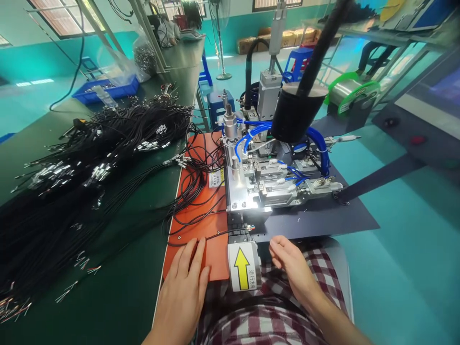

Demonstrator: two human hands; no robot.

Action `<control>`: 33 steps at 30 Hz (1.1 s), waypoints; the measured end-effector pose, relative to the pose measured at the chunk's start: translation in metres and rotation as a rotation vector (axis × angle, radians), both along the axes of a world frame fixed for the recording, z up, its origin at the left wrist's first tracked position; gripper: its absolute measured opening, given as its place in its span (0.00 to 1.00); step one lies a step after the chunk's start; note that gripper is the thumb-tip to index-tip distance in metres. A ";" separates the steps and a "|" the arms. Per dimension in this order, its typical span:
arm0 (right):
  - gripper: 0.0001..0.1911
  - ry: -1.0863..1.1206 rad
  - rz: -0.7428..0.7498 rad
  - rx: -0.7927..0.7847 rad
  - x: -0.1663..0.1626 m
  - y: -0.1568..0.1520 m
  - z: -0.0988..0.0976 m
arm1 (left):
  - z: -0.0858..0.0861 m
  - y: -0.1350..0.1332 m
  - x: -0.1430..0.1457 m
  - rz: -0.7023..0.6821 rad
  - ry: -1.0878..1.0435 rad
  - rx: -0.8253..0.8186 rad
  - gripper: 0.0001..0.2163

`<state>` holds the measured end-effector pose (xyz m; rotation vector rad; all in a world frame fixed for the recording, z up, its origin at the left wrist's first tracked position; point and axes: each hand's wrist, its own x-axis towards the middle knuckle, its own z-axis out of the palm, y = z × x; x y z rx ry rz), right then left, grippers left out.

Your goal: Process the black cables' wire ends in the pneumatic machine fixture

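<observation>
My left hand [185, 278] lies palm down on the orange board [215, 258], fingers stretched out. Its fingertips rest at a thin black cable [215, 235], which runs rightward into the dark slotted track [237, 234] of a benchtop machine. Short coloured wire ends [250, 228] stick out of the cable's tip there. To the right of the track, my right hand [293, 266] hovers near the machine's front edge, fingers loosely curled together, with nothing visible in them. Between both hands sits a white drum-shaped cover [244, 282] with a yellow arrow on it.
Metal cylinders and blue air tubes [318, 148] rise above the track. Loose black cables [194, 191] loop over the board. A large heap of cables [108, 139] covers the green table on the left, near a blue tray [104, 91]. A green-rimmed spool [354, 91] stands behind right.
</observation>
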<state>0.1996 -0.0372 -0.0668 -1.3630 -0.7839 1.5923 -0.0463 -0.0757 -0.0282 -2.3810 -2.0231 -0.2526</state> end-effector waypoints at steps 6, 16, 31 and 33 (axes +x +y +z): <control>0.17 -0.013 0.013 -0.026 0.004 -0.006 -0.004 | 0.000 0.010 0.001 0.015 0.055 0.043 0.23; 0.19 -0.027 0.016 -0.073 0.008 -0.013 -0.013 | -0.005 0.009 0.002 0.005 0.128 0.136 0.23; 0.20 -0.041 0.034 -0.070 0.013 -0.020 -0.026 | -0.004 0.061 0.000 -0.046 -0.164 0.086 0.22; 0.20 -0.076 0.024 -0.066 0.017 -0.022 -0.032 | -0.005 0.080 0.001 -0.061 -0.170 0.099 0.21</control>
